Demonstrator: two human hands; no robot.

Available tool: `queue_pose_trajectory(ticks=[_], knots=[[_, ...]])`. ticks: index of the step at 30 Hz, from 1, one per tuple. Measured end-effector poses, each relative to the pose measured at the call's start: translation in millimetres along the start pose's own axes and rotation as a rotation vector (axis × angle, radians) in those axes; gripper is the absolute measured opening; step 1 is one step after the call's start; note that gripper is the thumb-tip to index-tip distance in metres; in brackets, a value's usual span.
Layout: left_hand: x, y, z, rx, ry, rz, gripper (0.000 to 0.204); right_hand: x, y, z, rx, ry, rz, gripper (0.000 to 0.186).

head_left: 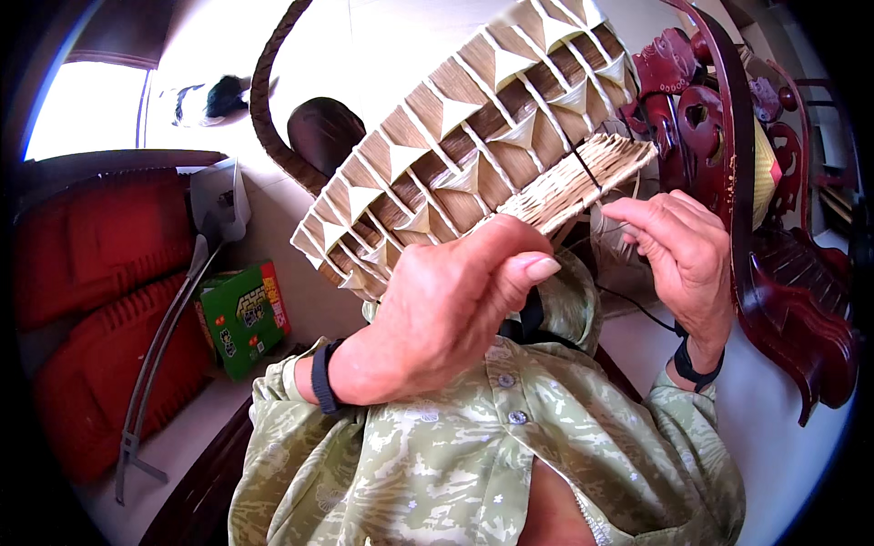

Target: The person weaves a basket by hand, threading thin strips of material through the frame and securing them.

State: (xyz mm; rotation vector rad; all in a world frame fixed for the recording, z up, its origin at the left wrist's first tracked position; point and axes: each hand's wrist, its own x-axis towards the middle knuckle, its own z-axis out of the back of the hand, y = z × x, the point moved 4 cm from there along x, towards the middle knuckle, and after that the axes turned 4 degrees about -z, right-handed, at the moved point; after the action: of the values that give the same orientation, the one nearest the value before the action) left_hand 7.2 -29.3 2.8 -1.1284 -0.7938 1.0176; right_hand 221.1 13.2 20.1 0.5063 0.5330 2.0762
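Note:
A large woven basket (423, 150) lies tilted before me, its tan and brown side crossed by pale cords and set with cream triangles. Along its lower right edge runs a straw-coloured woven part (578, 182), and a thin dark cord (587, 166) crosses it. My left hand (446, 305) is closed at the basket's lower edge; its fingertips are hidden behind the thumb and the weave. Just below the straw part, my right hand (678, 246) is pinched at the lower end of the dark cord. Loose pale strands hang beside those fingertips.
Carved dark-red wooden furniture (742, 227) stands close on my right. To the left are red stacked seats (100, 246), a green box (241, 318) and a grey metal frame (159, 355). A brown braided handle (261, 100) rises at the basket's far left.

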Motion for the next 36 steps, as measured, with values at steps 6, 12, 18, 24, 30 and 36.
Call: queue_pose_trajectory(ticks=[6,12,18,24,30,36], knots=[[-7,6,-1,-0.152,0.120,0.147,0.015,0,-3,-2,-0.021,0.015,0.019,0.031],[12,17,-14,-0.149,0.064,0.173,0.010,2,25,-28,0.090,-0.162,0.164,0.028],[22,28,-21,-0.311,-0.063,0.119,0.019,5,9,-8,0.153,-0.157,0.010,0.012],[31,20,-30,-0.346,-0.025,0.206,0.039,10,-18,2,0.054,-0.136,-0.178,0.018],[52,29,-51,-0.075,0.235,0.197,0.039,26,-24,2,0.032,0.168,-0.171,0.022],[34,19,-55,0.465,0.124,-0.151,0.022,30,-15,6,0.211,0.371,-0.387,0.020]])
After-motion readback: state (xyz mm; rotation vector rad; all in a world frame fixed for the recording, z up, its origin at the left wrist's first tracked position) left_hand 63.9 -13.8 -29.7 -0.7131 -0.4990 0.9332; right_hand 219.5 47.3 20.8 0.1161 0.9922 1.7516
